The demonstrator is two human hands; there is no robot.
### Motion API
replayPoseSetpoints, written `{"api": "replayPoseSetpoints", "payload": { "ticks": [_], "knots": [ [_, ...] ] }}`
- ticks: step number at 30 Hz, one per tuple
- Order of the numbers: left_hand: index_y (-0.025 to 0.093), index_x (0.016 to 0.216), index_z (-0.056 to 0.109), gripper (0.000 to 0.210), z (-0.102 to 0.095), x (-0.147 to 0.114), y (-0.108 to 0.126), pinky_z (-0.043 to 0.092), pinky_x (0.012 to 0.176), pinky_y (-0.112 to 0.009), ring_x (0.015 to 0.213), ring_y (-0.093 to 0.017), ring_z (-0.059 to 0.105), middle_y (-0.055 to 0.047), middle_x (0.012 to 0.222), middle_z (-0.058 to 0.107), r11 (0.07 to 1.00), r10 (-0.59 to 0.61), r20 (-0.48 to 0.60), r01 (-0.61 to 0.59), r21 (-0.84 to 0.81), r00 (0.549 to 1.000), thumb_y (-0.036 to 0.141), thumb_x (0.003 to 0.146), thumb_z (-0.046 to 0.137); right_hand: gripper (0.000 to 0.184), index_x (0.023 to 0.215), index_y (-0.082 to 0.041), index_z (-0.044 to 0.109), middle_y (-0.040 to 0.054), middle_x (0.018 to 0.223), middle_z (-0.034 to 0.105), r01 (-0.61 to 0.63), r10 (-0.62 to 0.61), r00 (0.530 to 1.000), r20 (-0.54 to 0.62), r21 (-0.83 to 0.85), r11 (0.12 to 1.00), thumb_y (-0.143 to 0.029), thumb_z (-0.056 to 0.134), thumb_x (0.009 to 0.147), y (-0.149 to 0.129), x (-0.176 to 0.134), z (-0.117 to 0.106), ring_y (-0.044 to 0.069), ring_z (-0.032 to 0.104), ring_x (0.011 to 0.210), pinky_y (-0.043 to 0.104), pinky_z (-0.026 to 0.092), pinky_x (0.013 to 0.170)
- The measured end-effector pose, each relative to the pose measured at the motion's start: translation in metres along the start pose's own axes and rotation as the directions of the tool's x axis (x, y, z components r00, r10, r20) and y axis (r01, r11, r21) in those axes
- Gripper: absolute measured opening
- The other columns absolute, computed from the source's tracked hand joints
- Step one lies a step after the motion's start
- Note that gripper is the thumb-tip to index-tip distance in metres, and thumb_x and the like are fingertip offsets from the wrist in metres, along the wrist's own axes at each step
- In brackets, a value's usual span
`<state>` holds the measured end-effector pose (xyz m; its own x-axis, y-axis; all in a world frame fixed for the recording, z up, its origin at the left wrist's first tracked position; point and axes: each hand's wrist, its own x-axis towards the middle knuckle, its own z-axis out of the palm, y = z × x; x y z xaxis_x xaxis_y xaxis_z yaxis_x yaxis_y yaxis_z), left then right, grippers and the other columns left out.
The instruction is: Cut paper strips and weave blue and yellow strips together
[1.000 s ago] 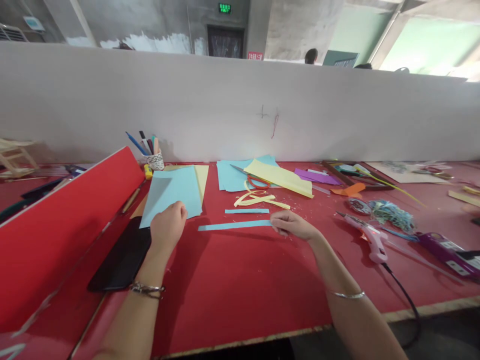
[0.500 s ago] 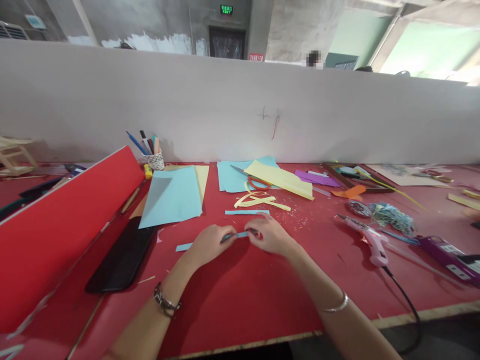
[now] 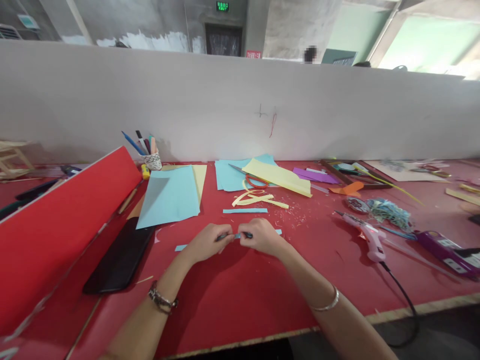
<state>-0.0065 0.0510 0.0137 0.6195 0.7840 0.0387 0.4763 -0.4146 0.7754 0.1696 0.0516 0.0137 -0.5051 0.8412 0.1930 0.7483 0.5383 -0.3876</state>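
Note:
My left hand (image 3: 210,241) and my right hand (image 3: 258,235) are close together above the red tabletop, fingers closed. Both pinch a narrow light-blue paper strip (image 3: 237,236), which shows in the small gap between them. Blue ends stick out past the left hand and past the right hand; the fingers hide the stretch between. Just beyond the hands lies another blue paper strip (image 3: 245,211), flat. Behind it are curled yellow paper strips (image 3: 258,200) and red-handled scissors (image 3: 257,182), partly covered by a yellow sheet (image 3: 279,176).
Blue sheets (image 3: 170,197) and a black phone-like slab (image 3: 116,260) lie left, beside a tilted red board (image 3: 67,235). A pen cup (image 3: 153,161) stands behind. On the right are a pink glue gun (image 3: 365,235) with its cord and a purple power strip (image 3: 446,252).
My right hand has turned and closed further over the strip, nearer the left hand. A blue end now shows beyond its right side. The whole view has shifted slightly.

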Motion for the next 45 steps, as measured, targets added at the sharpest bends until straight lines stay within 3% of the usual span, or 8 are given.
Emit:
{"api": "replayPoseSetpoints", "payload": {
  "ticks": [9,17,19,21,26,35,41,45],
  "knots": [
    [0.019,0.060,0.041,0.027,-0.026,-0.011,-0.005,0.029,0.045,-0.019,0.040,-0.007,0.036,0.008,0.042,0.039,0.992,-0.092,-0.059,0.087,-0.086,0.994,0.037,0.079,0.037,0.011,0.049,-0.018,0.038,-0.0046,0.046,0.034,-0.077,0.118,0.982,-0.150,0.252,0.965,-0.019,0.038,0.060,0.037,-0.009,-0.027,0.007,0.030,0.046,0.019,0.024,0.047],
    [0.018,0.058,0.044,0.027,-0.023,-0.010,-0.002,0.032,0.050,-0.020,0.049,-0.009,0.043,0.006,0.050,0.046,0.995,-0.069,-0.011,0.070,0.067,0.998,0.034,0.079,0.037,0.017,0.064,-0.019,0.044,0.0001,0.058,0.047,-0.168,0.266,0.874,-0.407,0.261,0.951,-0.023,0.032,0.075,0.044,-0.012,-0.031,0.012,0.041,0.054,0.023,0.032,0.053],
    [0.018,0.058,0.045,0.027,-0.018,-0.008,0.000,0.033,0.051,-0.020,0.050,-0.009,0.045,0.005,0.052,0.048,0.992,-0.055,0.022,0.053,0.113,0.998,0.034,0.079,0.037,0.014,0.077,-0.019,0.050,0.0041,0.075,0.056,-0.002,0.082,0.930,-0.359,0.217,0.976,-0.022,0.037,0.076,0.031,-0.010,-0.025,0.015,0.049,0.069,0.026,0.037,0.065],
    [0.018,0.059,0.046,0.028,-0.015,-0.006,-0.001,0.033,0.051,-0.020,0.051,-0.009,0.046,0.005,0.053,0.049,0.988,-0.042,0.030,0.037,0.149,0.999,0.034,0.080,0.037,0.010,0.080,-0.019,0.054,0.0045,0.079,0.057,0.101,-0.085,0.987,-0.140,0.109,0.989,-0.022,0.045,0.075,0.017,-0.008,-0.018,0.016,0.049,0.075,0.026,0.036,0.068],
    [0.018,0.071,0.054,0.023,-0.007,-0.003,-0.005,0.035,0.055,-0.022,0.060,-0.012,0.052,0.001,0.066,0.059,0.967,0.009,-0.013,-0.005,0.254,1.000,0.032,0.081,0.038,0.019,0.069,-0.017,0.055,-0.0006,0.060,0.051,-0.041,0.041,0.977,0.212,-0.001,0.999,-0.018,0.041,0.082,0.000,-0.005,-0.009,0.009,0.040,0.053,0.021,0.024,0.050],
    [0.018,0.068,0.052,0.019,0.012,0.007,0.005,0.034,0.058,-0.027,0.062,-0.017,0.056,-0.003,0.066,0.060,0.804,0.052,-0.067,-0.002,0.594,0.996,0.014,0.079,0.037,0.017,0.068,-0.017,0.051,-0.0021,0.061,0.049,-0.033,0.001,0.981,0.193,0.163,0.986,-0.017,0.041,0.082,-0.003,-0.002,-0.001,0.009,0.040,0.055,0.019,0.026,0.051],
    [0.019,0.062,0.049,0.018,-0.004,0.003,0.003,0.030,0.054,-0.025,0.056,-0.014,0.052,0.000,0.060,0.058,0.764,0.044,-0.094,0.027,0.645,0.995,0.014,0.076,0.038,0.015,0.065,-0.017,0.048,-0.0036,0.057,0.047,-0.046,-0.004,0.990,0.141,0.349,0.936,-0.019,0.041,0.078,0.013,-0.002,-0.013,0.009,0.040,0.053,0.019,0.028,0.051],
    [0.020,0.064,0.050,0.017,-0.024,-0.004,-0.003,0.027,0.053,-0.024,0.058,-0.014,0.051,0.000,0.064,0.060,0.693,-0.055,-0.193,0.177,0.699,0.980,0.016,0.076,0.038,0.017,0.065,-0.017,0.047,-0.0022,0.059,0.047,-0.101,0.081,0.992,0.093,0.238,0.966,-0.022,0.040,0.080,0.031,-0.004,-0.023,0.010,0.041,0.055,0.020,0.029,0.054]
  ]
}}
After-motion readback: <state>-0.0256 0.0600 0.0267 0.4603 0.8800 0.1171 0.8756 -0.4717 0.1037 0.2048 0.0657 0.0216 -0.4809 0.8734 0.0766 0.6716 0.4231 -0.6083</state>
